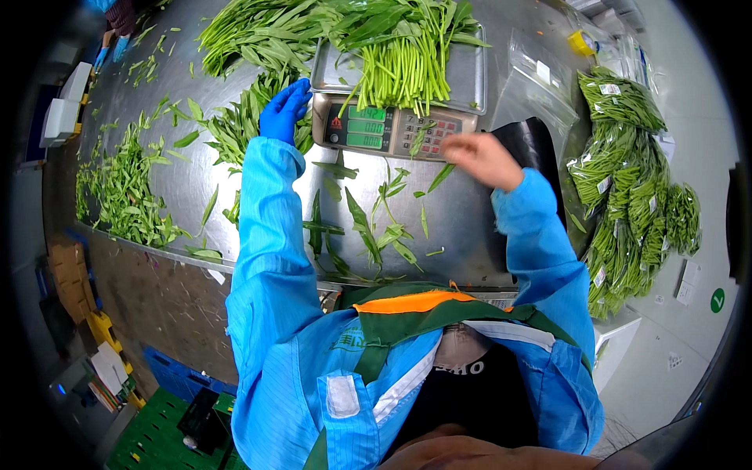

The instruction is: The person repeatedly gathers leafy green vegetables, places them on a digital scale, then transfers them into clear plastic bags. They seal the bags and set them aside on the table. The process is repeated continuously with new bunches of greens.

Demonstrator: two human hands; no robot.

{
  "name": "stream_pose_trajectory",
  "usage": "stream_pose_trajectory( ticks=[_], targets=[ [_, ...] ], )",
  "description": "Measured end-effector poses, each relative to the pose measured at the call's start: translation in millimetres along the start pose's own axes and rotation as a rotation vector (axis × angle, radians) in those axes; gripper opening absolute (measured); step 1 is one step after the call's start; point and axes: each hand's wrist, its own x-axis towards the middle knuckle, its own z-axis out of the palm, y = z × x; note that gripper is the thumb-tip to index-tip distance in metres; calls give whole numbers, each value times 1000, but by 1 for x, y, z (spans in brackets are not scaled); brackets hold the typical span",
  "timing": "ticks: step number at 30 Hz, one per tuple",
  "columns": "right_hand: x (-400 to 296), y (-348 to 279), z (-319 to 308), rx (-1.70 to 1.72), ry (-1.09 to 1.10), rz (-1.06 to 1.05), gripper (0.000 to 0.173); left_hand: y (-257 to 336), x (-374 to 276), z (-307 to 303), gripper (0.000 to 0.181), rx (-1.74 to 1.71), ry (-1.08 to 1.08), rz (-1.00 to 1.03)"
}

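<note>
A weighing scale (pixel 395 130) with a lit green display stands on the steel table before me. On its metal tray (pixel 468 70) lies a bundle of long-stemmed leafy greens (pixel 405 73), cut ends towards me. My left hand (pixel 284 111), in a blue glove, is at the tray's left corner above loose greens (pixel 238 126); nothing shows in it. My bare right hand (pixel 483 157) hovers beside the keypad (pixel 424 136), its fingers blurred and bent. A narrow leaf (pixel 440 177) lies at those fingertips; whether they pinch it is unclear.
Loose leaves (pixel 132 194) litter the steel table (pixel 194 155). More greens (pixel 258 35) are heaped behind the scale. To the right are clear plastic bags (pixel 531 88), bagged greens (pixel 631 194) and a yellow tape roll (pixel 581 43). Another person's gloved hands (pixel 111 51) appear at far left.
</note>
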Motion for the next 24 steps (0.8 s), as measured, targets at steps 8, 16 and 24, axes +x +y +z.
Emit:
stream_pose_trajectory(
  ticks=[8,16,24],
  targets=[
    [60,29,-74,354,450,244,45,15,39,23,46,66,-191,-34],
    [156,60,-69,652,-1,51,51,12,85,125,85,380,-391,-222],
    [135,-25,-40,680,-12,77,54,18,36,176,59,-198,-408,-428]
  ],
)
